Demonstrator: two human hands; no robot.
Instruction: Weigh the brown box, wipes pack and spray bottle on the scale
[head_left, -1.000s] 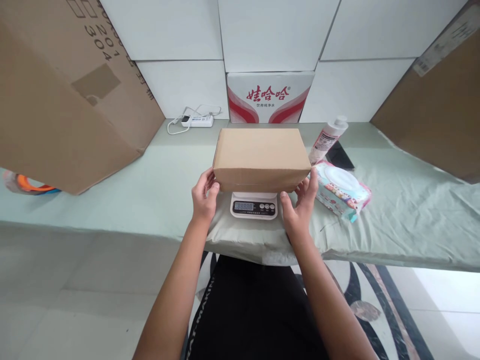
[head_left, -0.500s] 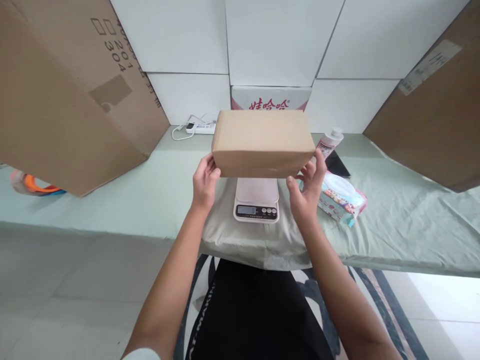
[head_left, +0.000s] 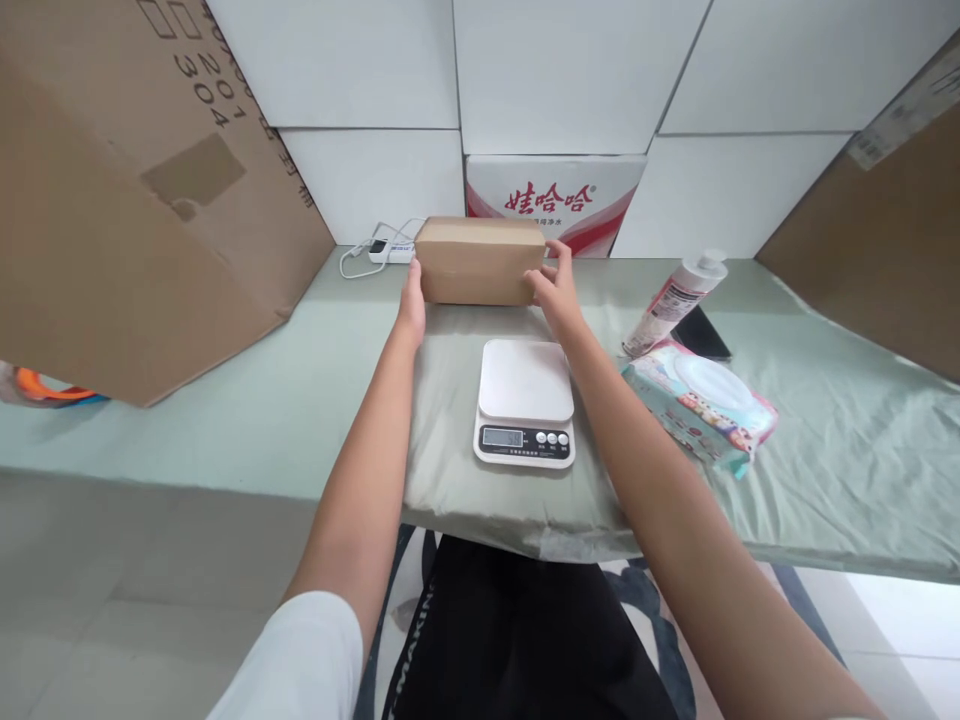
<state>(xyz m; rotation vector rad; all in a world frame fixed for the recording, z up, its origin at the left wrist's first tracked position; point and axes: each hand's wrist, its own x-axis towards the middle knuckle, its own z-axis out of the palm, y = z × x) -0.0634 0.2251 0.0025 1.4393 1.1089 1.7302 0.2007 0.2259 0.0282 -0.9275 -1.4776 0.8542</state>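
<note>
Scale (head_left: 526, 400) sits near bench (head_left: 225, 400) edge, pan bare. Beyond it, L hand (head_left: 412, 298) & R hand (head_left: 553, 287) grip box (head_left: 480, 260) by its ends, fingers spread, at back of bench near wall.

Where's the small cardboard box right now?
The small cardboard box sits at the far middle of the table, beyond the scale, between the left hand and right hand, in front of the red-and-white carton.
</note>
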